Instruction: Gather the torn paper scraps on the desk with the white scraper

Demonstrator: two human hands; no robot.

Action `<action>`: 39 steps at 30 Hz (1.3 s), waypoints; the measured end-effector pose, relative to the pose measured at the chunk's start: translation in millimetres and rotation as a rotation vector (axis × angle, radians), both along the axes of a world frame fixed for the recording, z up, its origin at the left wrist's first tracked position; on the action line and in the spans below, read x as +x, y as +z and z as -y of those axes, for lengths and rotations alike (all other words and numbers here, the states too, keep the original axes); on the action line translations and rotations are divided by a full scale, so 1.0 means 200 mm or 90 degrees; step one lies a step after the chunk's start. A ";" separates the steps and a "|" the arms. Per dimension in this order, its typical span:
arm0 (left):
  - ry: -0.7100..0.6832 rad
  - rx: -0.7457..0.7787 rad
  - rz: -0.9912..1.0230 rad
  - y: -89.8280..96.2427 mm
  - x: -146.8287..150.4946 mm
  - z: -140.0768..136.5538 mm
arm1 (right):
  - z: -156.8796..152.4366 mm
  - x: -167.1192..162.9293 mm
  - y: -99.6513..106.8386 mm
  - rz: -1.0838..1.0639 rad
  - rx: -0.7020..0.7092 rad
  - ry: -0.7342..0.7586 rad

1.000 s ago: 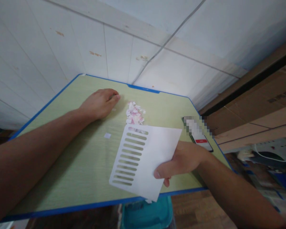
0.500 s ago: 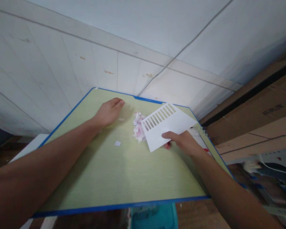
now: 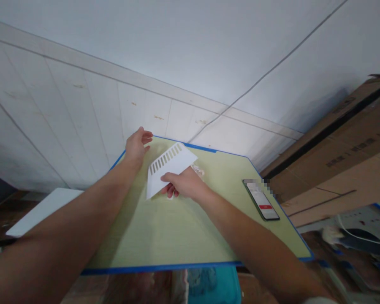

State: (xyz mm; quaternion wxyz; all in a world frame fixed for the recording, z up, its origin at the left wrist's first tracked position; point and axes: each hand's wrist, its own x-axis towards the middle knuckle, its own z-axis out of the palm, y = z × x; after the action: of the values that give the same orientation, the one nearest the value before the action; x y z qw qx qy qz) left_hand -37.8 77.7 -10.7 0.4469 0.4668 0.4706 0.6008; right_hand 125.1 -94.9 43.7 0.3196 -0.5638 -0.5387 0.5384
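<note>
My right hand pinches a white sheet with a row of slots cut along its far edge, thumb on top and fingers underneath. The sheet is tilted above the green tabletop. Up at the table's far left corner, my left hand is open with its fingers apart and nothing in it. A pile of paper scraps lies on the table just behind my right hand, which hides most of it. Under my right fingers shows a small white scrap.
A phone with a lit screen lies on the right of the table. Cardboard boxes stand beyond the right edge. A white panelled wall rises behind. Below the front edge is a turquoise bin.
My right hand has carried the slotted sheet leftward, away from over the scrap pile. My left hand has moved left and its fingers have spread. The camera view has shifted; the phone now shows fully.
</note>
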 end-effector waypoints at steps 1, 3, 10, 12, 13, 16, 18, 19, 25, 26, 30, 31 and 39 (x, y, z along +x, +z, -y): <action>0.002 0.001 0.002 0.00 -0.01 -0.01 | -0.01 -0.02 -0.02 -0.002 -0.001 0.010; 0.001 0.009 0.005 -0.01 -0.01 -0.01 | -0.02 -0.04 -0.05 -0.001 0.005 0.016; -0.013 0.034 -0.027 -0.02 0.02 0.00 | 0.01 0.12 -0.02 0.047 0.005 -0.037; -0.009 0.041 -0.052 -0.02 0.03 0.00 | 0.02 0.18 -0.02 0.042 0.008 -0.045; -0.006 0.045 -0.065 -0.02 0.03 0.01 | 0.02 0.21 -0.03 0.031 0.010 -0.049; -0.001 0.063 -0.098 -0.02 0.04 0.03 | 0.03 0.31 -0.04 -0.022 0.047 -0.082; -0.007 0.077 -0.124 -0.01 0.05 0.05 | 0.04 0.38 -0.05 -0.037 0.104 -0.102; -0.013 0.083 -0.140 -0.01 0.06 0.06 | 0.06 0.41 -0.05 -0.026 0.133 -0.101; -0.030 0.111 -0.219 0.00 0.09 0.09 | 0.18 0.47 -0.12 0.047 0.202 0.023; -0.028 0.112 -0.224 0.00 0.09 0.09 | 0.19 0.46 -0.14 0.048 0.208 0.042; -0.017 0.113 -0.241 -0.01 0.09 0.09 | 0.20 0.42 -0.20 0.043 0.228 0.053; -0.017 0.114 -0.247 0.00 0.09 0.09 | 0.20 0.42 -0.20 0.043 0.227 0.053; -0.027 0.120 -0.292 -0.01 0.08 0.10 | 0.20 0.51 -0.16 0.044 0.216 0.066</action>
State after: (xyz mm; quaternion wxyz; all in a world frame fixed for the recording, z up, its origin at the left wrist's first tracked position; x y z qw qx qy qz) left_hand -21.5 58.6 -12.0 0.2955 0.6402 0.4919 0.5107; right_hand 226.6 -135.3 11.9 0.3628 -0.4916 -0.6609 0.4358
